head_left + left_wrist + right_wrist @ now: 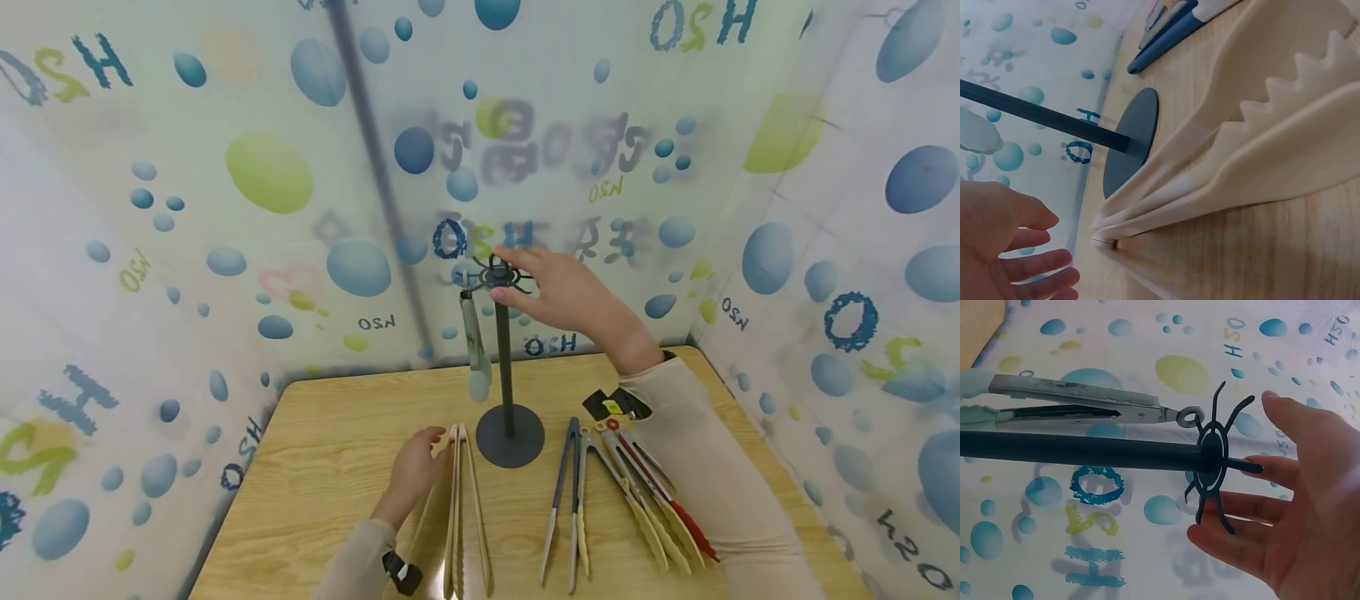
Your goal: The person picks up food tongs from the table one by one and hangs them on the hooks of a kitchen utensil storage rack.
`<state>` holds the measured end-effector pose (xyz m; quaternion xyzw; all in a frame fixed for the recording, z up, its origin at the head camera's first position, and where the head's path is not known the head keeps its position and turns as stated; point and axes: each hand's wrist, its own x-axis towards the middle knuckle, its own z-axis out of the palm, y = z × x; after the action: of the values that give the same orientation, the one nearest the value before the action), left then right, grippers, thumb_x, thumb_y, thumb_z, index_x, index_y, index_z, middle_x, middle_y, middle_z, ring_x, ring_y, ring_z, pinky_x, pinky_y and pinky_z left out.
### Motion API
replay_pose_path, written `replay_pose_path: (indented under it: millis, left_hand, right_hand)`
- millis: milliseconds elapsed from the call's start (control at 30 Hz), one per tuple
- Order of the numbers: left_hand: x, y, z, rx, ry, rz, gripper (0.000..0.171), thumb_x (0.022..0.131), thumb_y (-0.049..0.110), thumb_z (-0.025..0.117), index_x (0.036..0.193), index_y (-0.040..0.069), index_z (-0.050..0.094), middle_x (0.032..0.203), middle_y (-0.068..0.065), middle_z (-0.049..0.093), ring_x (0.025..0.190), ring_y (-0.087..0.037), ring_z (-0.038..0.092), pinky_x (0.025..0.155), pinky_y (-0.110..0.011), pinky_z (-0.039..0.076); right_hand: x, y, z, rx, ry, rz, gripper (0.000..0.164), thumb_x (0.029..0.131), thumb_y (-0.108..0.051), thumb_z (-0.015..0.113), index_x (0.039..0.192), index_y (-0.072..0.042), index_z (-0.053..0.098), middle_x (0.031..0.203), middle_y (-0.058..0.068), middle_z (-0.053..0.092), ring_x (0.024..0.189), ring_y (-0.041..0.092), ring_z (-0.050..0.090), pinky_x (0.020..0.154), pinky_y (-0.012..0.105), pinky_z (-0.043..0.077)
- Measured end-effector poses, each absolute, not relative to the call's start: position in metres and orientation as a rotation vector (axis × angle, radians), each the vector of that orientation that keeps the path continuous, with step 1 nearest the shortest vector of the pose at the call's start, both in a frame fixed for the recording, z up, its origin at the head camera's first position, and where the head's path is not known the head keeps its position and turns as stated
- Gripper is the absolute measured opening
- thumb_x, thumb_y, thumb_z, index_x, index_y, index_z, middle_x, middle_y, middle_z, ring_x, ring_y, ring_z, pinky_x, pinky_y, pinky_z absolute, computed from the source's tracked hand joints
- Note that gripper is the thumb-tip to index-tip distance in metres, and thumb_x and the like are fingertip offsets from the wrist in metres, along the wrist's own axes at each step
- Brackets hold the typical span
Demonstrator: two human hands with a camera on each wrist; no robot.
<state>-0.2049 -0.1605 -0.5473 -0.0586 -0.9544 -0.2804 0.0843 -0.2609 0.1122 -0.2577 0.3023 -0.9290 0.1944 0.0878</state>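
A dark utensil stand [504, 358] rises from a round base, with a ring of hooks [1213, 456] on top. My right hand [558, 287] is at that ring, thumb and fingers spread around the hooks; whether the fingertips touch them I cannot tell. One pair of pale green tongs [1079, 400] hangs by its loop from a hook. My left hand [415, 471] is low at the left of the stand, fingers loosely bent, beside beige tongs [1210, 181] lying on the table. In the left wrist view a gap shows between the fingers and these tongs.
Right of the base lie blue-handled tongs [558, 504], beige-tipped tongs [626, 483] and red-handled tongs [686, 525], partly beside my right sleeve. The wooden table [360, 408] ends at patterned curtains [187, 275] behind and at the sides.
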Motion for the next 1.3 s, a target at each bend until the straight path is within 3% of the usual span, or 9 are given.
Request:
replay_pose_path:
  millis: [200,300,333,467,533,633,700,1067,1300]
  left_hand:
    - [-0.199,-0.160,-0.552,-0.114,-2.960,-0.757,0.032,0.089,0.008,0.067,0.119,-0.004,0.065,0.101,-0.019,0.072,0.090,-0.034,0.069,0.073,-0.043,0.056]
    - [-0.197,-0.162,-0.555,-0.091,-2.997,-0.738,0.035,0.085,0.002,0.066,0.118,-0.007,0.065,0.097,-0.020,0.072,0.086,-0.033,0.069,0.071,-0.043,0.056]
    - [-0.196,-0.163,-0.556,-0.091,-3.004,-0.730,0.035,0.084,0.001,0.066,0.118,-0.007,0.065,0.096,-0.019,0.072,0.086,-0.033,0.069,0.071,-0.042,0.056]
    - [-0.195,-0.164,-0.562,-0.095,-3.002,-0.742,0.033,0.083,0.000,0.067,0.115,-0.008,0.065,0.088,-0.017,0.071,0.081,-0.030,0.068,0.071,-0.043,0.056]
    - [-0.195,-0.164,-0.564,-0.103,-3.000,-0.770,0.031,0.084,0.000,0.068,0.114,-0.009,0.066,0.087,-0.016,0.071,0.079,-0.028,0.067,0.071,-0.042,0.056]
    - [-0.193,-0.164,-0.564,-0.107,-3.004,-0.813,0.031,0.084,-0.003,0.067,0.113,-0.010,0.066,0.086,-0.016,0.071,0.079,-0.027,0.068,0.069,-0.041,0.056]
    - [-0.193,-0.164,-0.564,-0.108,-3.004,-0.831,0.030,0.084,-0.003,0.066,0.114,-0.010,0.065,0.087,-0.017,0.072,0.079,-0.027,0.068,0.068,-0.040,0.056]
    - [-0.194,-0.164,-0.564,-0.028,-3.035,-0.813,0.027,0.086,-0.003,0.062,0.112,-0.008,0.067,0.091,-0.018,0.071,0.079,-0.026,0.066,0.066,-0.040,0.054]
    - [-0.200,-0.162,-0.565,-0.013,-3.060,-0.740,0.021,0.092,0.017,0.061,0.092,-0.004,0.066,0.084,-0.015,0.063,0.067,-0.020,0.052,0.057,-0.036,0.044]
  right_hand:
    - [-0.262,0.117,-0.252,0.966,-2.812,0.542,0.063,0.103,-0.040,0.051,0.159,-0.025,0.026,0.160,0.012,0.036,0.129,0.037,0.055,0.104,0.054,0.045]
    - [-0.264,0.119,-0.248,1.005,-2.858,0.560,0.061,0.104,-0.031,0.046,0.160,-0.027,0.021,0.163,0.010,0.029,0.116,0.040,0.060,0.093,0.051,0.045]
    - [-0.264,0.120,-0.247,1.020,-2.871,0.570,0.061,0.104,-0.028,0.044,0.160,-0.027,0.020,0.164,0.010,0.028,0.119,0.040,0.058,0.090,0.050,0.044]
    - [-0.264,0.122,-0.242,1.057,-2.918,0.592,0.061,0.105,-0.023,0.043,0.160,-0.029,0.017,0.165,0.009,0.024,0.138,0.040,0.044,0.094,0.051,0.042]
    - [-0.265,0.123,-0.241,1.076,-2.930,0.600,0.063,0.105,-0.021,0.045,0.160,-0.029,0.016,0.166,0.010,0.023,0.153,0.039,0.017,0.108,0.057,0.037]
    - [-0.266,0.126,-0.241,1.094,-2.954,0.627,0.064,0.106,-0.024,0.046,0.160,-0.032,0.012,0.167,0.009,0.020,0.156,0.036,0.006,0.119,0.062,0.023]
    - [-0.266,0.127,-0.241,1.098,-2.967,0.644,0.065,0.106,-0.025,0.046,0.160,-0.034,0.011,0.167,0.009,0.018,0.156,0.036,0.004,0.120,0.062,0.021]
    - [-0.266,0.130,-0.241,1.110,-2.953,0.705,0.067,0.104,-0.029,0.051,0.159,-0.036,0.013,0.168,0.009,0.015,0.156,0.034,0.004,0.114,0.059,0.033]
    - [-0.267,0.131,-0.241,1.105,-2.940,0.690,0.069,0.103,-0.033,0.053,0.159,-0.038,0.013,0.166,0.010,0.019,0.155,0.033,0.015,0.109,0.056,0.039]
